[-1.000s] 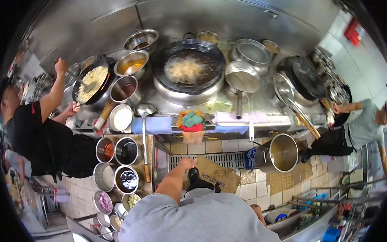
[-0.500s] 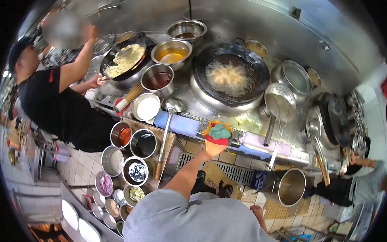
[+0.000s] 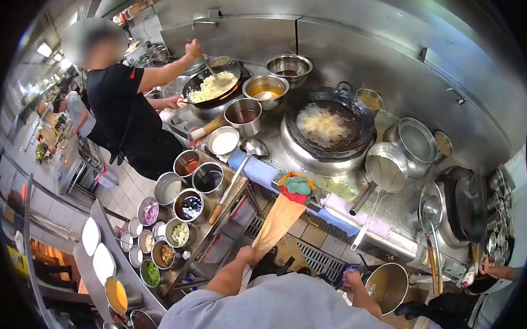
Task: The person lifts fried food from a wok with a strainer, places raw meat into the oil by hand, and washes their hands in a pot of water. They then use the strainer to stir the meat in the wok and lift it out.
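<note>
My left hand (image 3: 247, 255) is closed on the lower end of an orange cloth (image 3: 279, 221), stretched up to the stove's front edge. Red, green and orange cloths (image 3: 296, 185) are bunched at its upper end. My right hand (image 3: 353, 277) is low on the right, beside a large metal pot (image 3: 388, 288); its fingers look curled, and whether they hold anything is too small to tell. Ahead, a black wok (image 3: 332, 125) holds bubbling, foamy oil. The ladle (image 3: 254, 147) lies left of the cloths, its wooden handle toward me.
At left, a co-worker (image 3: 125, 105) stirs food in another wok (image 3: 211, 88). Bowls of sauces and chopped ingredients (image 3: 179, 232) stand at lower left. A strainer (image 3: 386, 167) rests on the stove's right side. Another person's arm (image 3: 499, 270) shows at far right.
My left hand has moved down and left, away from the stove edge, with the orange cloth now drawn out long. My right hand is raised nearer the metal pot. The view has shifted.
</note>
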Tool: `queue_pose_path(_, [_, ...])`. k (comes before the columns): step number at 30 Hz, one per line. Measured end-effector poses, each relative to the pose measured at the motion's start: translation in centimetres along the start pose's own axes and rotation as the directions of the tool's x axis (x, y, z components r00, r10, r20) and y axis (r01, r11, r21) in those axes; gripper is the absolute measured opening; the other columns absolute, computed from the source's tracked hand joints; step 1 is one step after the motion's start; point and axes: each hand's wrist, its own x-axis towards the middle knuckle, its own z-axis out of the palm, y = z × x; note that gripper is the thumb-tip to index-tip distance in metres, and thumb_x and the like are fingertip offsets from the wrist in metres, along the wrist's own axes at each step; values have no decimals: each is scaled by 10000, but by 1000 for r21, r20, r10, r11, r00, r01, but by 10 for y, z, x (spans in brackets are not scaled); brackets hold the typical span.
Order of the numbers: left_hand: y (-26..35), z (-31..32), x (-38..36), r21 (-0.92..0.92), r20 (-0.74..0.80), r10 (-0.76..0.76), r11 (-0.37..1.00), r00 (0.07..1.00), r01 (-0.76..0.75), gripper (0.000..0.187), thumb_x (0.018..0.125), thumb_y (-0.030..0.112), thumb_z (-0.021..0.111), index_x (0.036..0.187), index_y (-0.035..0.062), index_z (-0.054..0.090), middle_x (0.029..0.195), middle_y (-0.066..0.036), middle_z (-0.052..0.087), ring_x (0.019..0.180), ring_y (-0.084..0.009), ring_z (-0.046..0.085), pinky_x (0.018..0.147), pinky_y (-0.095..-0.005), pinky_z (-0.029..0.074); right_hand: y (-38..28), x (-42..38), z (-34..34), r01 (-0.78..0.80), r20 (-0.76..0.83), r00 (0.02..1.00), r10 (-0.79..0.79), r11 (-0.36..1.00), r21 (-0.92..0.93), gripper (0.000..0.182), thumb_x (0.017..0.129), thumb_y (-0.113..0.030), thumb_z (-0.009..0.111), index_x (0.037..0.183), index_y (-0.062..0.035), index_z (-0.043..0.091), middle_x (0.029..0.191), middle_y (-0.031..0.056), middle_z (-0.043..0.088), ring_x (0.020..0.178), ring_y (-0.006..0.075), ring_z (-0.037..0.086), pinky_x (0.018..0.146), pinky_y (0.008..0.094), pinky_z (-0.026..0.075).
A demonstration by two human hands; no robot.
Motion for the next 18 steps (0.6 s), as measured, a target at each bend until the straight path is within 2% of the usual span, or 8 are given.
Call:
queue_pose_path(5, [57,-6,-49,19,71,40,999,997,-41,485,772,433,488,966,5,610,1030,-211,575,946,-336,564,818,-407,448,4,-3,22,24,129,992,4,976,-216,120,792,-166,491,809,-94,585,647,13,556,510,135,527,401,285,417])
queue_pose_path(7, [67,-13,-61,38,97,4,999,995,-7,456,765,405,504,942,0,617,1025,-213,574,940,-338,565,817,-403,450,-6,-23,27,-60,135,987,81,986,-153,118,787,-163,495,793,-90,587,645,-1,551,512,132,522,406,281,417])
queue_pose_path(10, [55,-8,-50,75,51,51,996,997,-54,430,742,371,531,945,3,621,1011,-213,579,945,-337,564,808,-394,455,-10,-30,31,73,178,984,-21,955,-287,113,786,-157,490,772,-87,577,653,8,551,526,127,523,399,279,405])
queue_pose_path(13, [47,-21,-49,114,142,45,992,989,-62,382,723,314,547,932,5,626,989,-214,588,945,-331,566,802,-392,457,12,-11,6,484,474,844,-251,738,-470,82,751,-112,480,768,-81,554,620,40,507,518,149,491,402,288,372])
queue_pose_path(14, [44,-25,-50,86,84,41,995,996,-48,371,722,304,544,922,4,629,985,-212,590,940,-326,570,798,-391,459,10,-8,0,486,471,844,-256,736,-471,82,751,-112,480,768,-81,554,620,40,507,518,149,491,402,288,372])
queue_pose_path(16, [37,-30,-53,17,41,18,1000,999,-19,371,730,264,551,974,-12,594,1023,-212,579,952,-326,568,799,-393,458,20,-11,-10,602,454,775,-439,731,-322,76,735,-101,484,759,-73,550,597,41,482,497,164,471,388,295,354])
queue_pose_path(17, [34,-26,-54,23,50,19,1000,999,-20,371,730,264,551,974,-12,594,1023,-212,579,952,-326,568,799,-393,458,19,-16,-12,594,449,781,-434,737,-321,76,735,-101,484,759,-73,550,597,41,482,497,164,471,388,295,354])
queue_pose_path(18, [33,-24,-53,-5,12,-25,1000,1000,25,383,733,245,558,1011,-18,559,1050,-210,569,963,-327,564,802,-396,456,12,-18,-14,230,338,919,-201,972,-47,71,737,-106,486,754,-74,547,599,43,486,492,168,470,377,300,349])
